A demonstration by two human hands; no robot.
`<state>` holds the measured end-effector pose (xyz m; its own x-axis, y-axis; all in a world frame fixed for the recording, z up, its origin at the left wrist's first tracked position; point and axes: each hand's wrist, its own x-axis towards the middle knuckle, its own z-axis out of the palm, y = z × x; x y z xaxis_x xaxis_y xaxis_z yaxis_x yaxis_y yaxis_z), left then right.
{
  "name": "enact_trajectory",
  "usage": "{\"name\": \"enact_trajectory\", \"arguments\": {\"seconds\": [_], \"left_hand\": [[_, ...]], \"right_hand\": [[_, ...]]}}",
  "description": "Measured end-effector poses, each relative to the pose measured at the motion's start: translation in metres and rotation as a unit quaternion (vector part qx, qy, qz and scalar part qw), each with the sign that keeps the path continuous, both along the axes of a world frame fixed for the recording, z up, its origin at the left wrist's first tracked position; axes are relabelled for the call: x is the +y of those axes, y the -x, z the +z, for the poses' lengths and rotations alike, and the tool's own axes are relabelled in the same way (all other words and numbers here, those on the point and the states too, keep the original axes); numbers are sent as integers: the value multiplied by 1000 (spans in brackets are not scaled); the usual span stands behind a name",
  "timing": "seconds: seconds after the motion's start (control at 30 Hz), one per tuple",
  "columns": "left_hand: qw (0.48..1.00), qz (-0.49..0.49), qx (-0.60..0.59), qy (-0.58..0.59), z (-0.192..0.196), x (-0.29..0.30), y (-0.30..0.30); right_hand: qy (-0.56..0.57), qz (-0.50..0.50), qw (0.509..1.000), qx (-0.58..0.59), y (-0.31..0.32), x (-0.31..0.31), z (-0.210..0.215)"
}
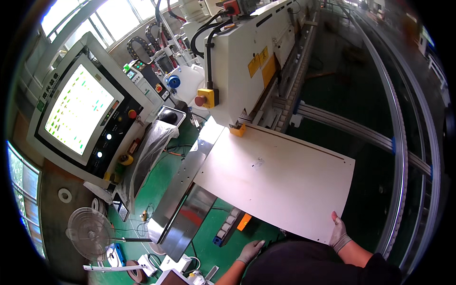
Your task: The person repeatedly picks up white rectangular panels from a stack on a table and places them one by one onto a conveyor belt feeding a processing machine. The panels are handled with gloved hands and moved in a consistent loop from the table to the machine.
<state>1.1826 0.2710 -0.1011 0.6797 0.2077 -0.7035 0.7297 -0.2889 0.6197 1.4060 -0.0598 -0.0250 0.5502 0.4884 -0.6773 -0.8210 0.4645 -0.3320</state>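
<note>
A large white panel [275,175] lies flat, its far left corner at an orange-yellow block [237,130] under the white machine housing [228,76]. My right hand [338,233], in a light glove with bare fingertips, grips the panel's near right corner. Its thumb is on the top side; the other fingers are hidden beneath. My left hand [250,251], gloved the same way, hangs low beside my dark clothing, apart from the panel's near edge. Its fingers are loosely bent and partly hidden, with nothing seen in them. A metal guide plate [185,178] runs along the panel's left side.
A control cabinet with a lit screen [78,109] stands on the left. Below it are a phone [120,207] and a fan [90,232]. A red stop button [201,100] sits on the housing. A roller support [228,227] lies under the panel; metal rails [396,142] run along the right.
</note>
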Motion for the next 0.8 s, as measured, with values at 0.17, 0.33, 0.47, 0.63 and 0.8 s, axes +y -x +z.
{"name": "enact_trajectory", "arguments": {"seconds": [0.17, 0.33, 0.47, 0.63, 0.8], "left_hand": [[977, -191, 51, -79, -134, 8, 72], [985, -100, 92, -110, -90, 15, 109], [979, 131, 111, -106, -75, 0, 125], [977, 177, 71, -96, -61, -25, 116], [973, 227, 40, -25, -7, -43, 108]], "right_hand": [[5, 9, 999, -31, -61, 0, 4], [-43, -15, 997, -61, -122, -7, -4], [-18, -70, 992, -103, -161, -4, 10], [120, -137, 971, -157, -222, -33, -41], [255, -21, 955, -148, -204, -7, -57]]}}
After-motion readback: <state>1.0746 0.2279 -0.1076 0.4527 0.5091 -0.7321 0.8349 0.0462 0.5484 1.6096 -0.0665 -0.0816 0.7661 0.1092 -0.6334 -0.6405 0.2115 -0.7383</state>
